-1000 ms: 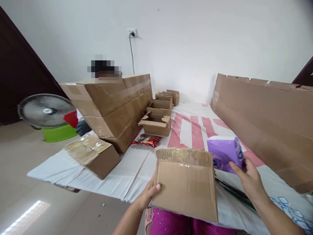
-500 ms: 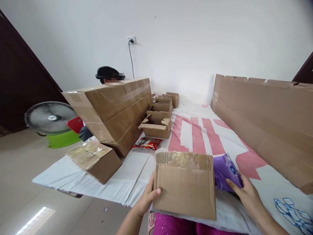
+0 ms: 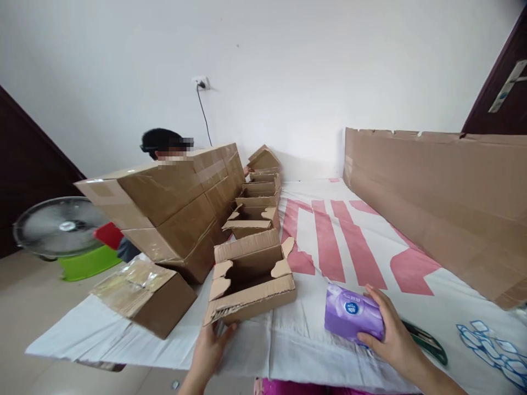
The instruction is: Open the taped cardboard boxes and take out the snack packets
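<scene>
1. The purple pack (image 3: pixel 354 315) is at the bench's (image 3: pixel 304 323) near side, right of the open box (image 3: pixel 263 302) and apart from it; I can't tell whether its underside touches down.
2. My right hand (image 3: pixel 390 329) has its fingers (image 3: pixel 381 302) closed around the pack's right end.
3. My left hand (image 3: pixel 211 348) is at the box's near lower edge, thumb spread; whether it grips or only touches, my feed doesn't show.
4. I read the step in hand as steadying the box with the pack held ready. Bringing them together would call for lifting the pack over the near wall, clear of the side flaps (image 3: pixel 282 269).
5. Beyond the box, more open boxes (image 3: pixel 249 224) stand in a row beside stacked cartons (image 3: pixel 164 195).
</scene>
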Motion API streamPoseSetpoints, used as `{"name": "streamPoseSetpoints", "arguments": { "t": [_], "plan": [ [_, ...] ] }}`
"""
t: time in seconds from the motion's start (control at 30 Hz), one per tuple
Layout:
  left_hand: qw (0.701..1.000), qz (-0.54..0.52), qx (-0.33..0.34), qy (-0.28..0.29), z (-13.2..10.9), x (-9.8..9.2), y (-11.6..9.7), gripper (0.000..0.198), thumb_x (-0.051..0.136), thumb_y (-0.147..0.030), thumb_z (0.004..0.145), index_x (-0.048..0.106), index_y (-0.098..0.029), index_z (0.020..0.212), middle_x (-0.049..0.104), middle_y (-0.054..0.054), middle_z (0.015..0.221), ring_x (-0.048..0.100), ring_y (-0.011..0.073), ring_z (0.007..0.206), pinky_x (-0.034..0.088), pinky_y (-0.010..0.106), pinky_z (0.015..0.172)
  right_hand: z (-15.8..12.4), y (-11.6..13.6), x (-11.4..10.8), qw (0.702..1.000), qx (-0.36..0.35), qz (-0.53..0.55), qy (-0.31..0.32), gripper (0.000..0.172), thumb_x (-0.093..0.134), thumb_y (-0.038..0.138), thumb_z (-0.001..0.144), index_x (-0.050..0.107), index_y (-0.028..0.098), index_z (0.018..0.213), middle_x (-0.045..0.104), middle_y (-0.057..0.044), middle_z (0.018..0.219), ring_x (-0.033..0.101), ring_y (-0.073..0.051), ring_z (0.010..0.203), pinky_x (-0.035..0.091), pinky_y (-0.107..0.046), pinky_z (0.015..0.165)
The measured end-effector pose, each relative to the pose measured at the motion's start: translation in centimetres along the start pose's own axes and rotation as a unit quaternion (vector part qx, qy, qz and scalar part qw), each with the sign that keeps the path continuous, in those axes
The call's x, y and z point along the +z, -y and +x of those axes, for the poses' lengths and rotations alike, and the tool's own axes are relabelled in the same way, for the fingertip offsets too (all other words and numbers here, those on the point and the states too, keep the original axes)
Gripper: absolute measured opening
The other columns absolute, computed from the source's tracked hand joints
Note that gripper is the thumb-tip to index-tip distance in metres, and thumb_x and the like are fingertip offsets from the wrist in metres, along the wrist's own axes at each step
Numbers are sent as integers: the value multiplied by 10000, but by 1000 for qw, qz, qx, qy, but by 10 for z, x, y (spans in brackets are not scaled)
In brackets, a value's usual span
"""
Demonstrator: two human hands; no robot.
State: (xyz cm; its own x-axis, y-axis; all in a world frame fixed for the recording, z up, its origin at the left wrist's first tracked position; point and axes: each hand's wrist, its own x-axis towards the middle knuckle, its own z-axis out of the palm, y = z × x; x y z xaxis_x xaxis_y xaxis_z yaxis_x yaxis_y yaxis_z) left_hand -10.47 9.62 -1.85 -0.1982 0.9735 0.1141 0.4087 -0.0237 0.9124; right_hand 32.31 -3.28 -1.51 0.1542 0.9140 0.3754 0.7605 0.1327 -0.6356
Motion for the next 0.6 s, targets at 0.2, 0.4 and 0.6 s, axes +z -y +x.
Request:
{"name": "streamPoseSetpoints", "arguments": {
  "t": [0.2, 0.4, 0.6],
  "plan": [
    [994, 37, 102, 6, -71, 48, 6, 252, 539, -466, 831, 568, -242, 942, 601, 88, 927, 585, 294, 880, 491, 449, 811, -9, -22, 3, 998, 52, 26, -13, 861, 693, 457, 748, 231, 247, 1443, 427, -161, 1400, 512, -345, 1236, 513, -475, 933],
    [932, -37, 138, 332, -90, 117, -39, 629, 563, -285, 839, 371, -243, 1437, 458, 131, 1452, 460, 321, 1300, 394, 489, 1064, -4, -22, 10, 994, 81, 70, 21, 695, 651, 462, 772, 365, 220, 1357, 533, -145, 1321, 517, -321, 1238, 428, -522, 1024],
    [926, -87, 197, 309, -51, 207, -111, 822, 572, -174, 795, 164, -115, 1506, 271, 169, 1562, 233, 268, 1452, 185, 407, 1195, 78, -21, 17, 983, 77, 163, -27, 639, 606, 429, 776, 400, 174, 1324, 595, -150, 1251, 619, -276, 1079, 493, -456, 931]
  ]
}}
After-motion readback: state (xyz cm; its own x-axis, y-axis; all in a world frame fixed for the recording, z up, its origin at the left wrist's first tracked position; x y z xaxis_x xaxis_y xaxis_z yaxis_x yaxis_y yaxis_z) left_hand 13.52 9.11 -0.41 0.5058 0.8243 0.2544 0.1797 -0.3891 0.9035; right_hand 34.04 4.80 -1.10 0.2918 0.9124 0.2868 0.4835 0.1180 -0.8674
